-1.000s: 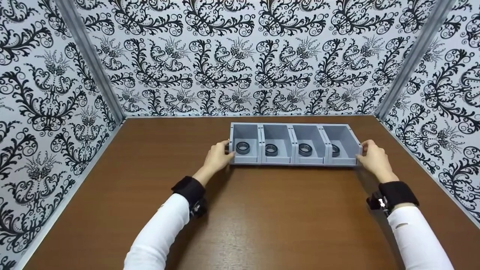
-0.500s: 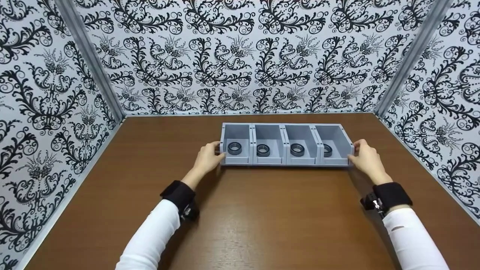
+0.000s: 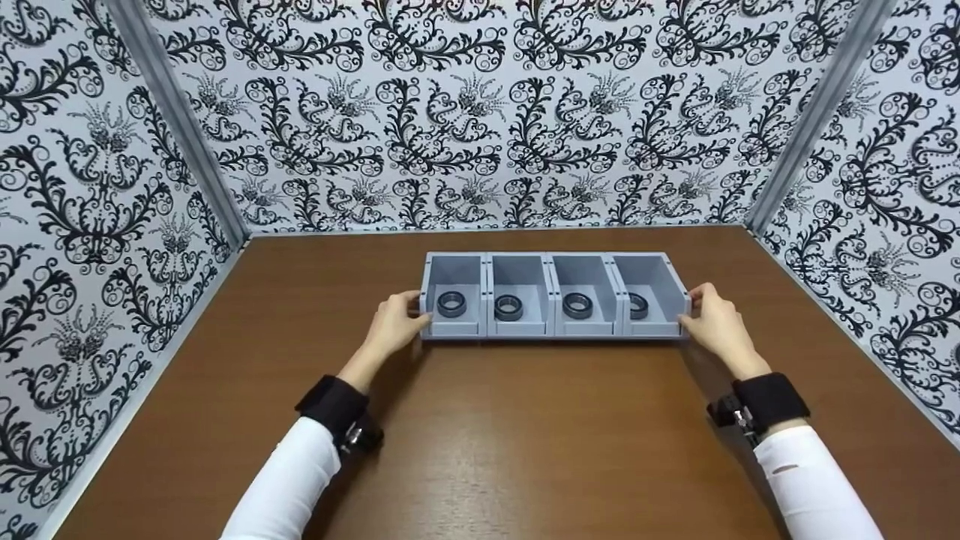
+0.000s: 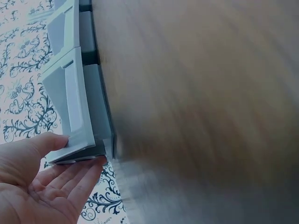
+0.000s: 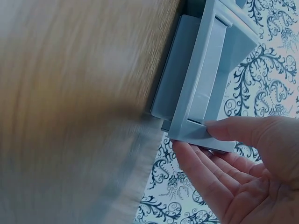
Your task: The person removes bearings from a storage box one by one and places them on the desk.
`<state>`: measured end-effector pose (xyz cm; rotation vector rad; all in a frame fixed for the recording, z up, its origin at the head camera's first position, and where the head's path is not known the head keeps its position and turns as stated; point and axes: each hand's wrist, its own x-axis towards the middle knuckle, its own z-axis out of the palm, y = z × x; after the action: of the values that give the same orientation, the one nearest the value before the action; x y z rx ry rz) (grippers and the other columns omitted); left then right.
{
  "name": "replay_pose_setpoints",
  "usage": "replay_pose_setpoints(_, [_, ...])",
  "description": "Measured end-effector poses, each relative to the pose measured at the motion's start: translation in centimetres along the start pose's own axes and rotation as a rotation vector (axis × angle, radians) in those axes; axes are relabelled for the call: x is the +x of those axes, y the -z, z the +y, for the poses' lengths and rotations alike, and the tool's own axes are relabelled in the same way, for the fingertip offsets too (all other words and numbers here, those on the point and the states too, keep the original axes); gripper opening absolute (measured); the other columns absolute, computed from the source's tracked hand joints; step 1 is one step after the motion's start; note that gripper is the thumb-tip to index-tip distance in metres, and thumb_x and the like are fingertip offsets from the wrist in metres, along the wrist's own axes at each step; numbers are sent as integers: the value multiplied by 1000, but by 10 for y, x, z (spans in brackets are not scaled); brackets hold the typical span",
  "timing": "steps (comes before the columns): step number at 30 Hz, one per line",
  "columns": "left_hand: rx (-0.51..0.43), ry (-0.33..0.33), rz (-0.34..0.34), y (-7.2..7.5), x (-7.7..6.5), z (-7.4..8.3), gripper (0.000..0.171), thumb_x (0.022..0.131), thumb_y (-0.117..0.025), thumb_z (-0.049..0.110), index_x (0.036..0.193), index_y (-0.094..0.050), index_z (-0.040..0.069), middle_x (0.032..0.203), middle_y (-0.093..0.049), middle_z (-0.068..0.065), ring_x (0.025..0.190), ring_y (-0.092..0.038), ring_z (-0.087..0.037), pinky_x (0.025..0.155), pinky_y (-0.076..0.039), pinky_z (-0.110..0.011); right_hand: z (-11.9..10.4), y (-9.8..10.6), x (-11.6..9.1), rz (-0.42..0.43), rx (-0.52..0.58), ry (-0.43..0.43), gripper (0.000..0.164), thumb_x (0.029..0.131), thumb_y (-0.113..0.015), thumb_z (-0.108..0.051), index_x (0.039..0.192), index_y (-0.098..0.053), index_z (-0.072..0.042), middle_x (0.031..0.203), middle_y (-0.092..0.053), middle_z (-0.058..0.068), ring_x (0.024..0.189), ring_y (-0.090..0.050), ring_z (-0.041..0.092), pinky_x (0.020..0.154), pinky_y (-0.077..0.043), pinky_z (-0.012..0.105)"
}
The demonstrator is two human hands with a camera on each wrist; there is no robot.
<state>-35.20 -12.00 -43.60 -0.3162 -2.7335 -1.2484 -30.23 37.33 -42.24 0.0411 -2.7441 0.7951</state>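
A grey bin row (image 3: 517,330) with several compartments stands near the back of the table, its low fronts facing me. Each compartment has one dark ring-shaped bearing on its floor, such as the leftmost bearing (image 3: 451,304) and the rightmost bearing (image 3: 637,306), which is partly hidden by a divider. My left hand (image 3: 395,324) grips the row's left end wall, thumb at the front corner and fingers on the outer side, as the left wrist view shows too. Likewise my right hand (image 3: 716,324) pinches the right end wall between thumb and fingers (image 5: 205,175).
The brown wooden table (image 3: 517,435) reaches toward me in front of the bins. Behind it rises a patterned back wall (image 3: 472,150), with side walls joined by grey corner posts (image 3: 180,127). Black straps with small cameras sit on both wrists.
Both hands have moved the bin row to the left across the table, and lately slightly toward me. The bearings have travelled along inside their compartments.
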Motion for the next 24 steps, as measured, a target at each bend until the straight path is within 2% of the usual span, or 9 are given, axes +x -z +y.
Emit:
replay_pose_setpoints(11, [-22, 10, 0, 21, -16, -10, 49, 94, -71, 4, 139, -58, -12, 130, -67, -30, 115, -70, -41, 100, -55, -50, -16, -10, -6, -20, 11, 10, 37, 94, -70, -3, 121, -48, 12, 112, -64, 37, 97, -65, 51, 82, -51, 63])
replay_pose_setpoints(24, [-47, 3, -10, 35, -33, -21, 45, 94, -71, 1, 135, -61, -14, 125, -69, -30, 114, -70, -43, 97, -57, -51, -28, -14, -13, -49, 29, 59, 36, 93, -73, -2, 118, -49, 11, 105, -66, 33, 95, -66, 49, 80, -52, 62])
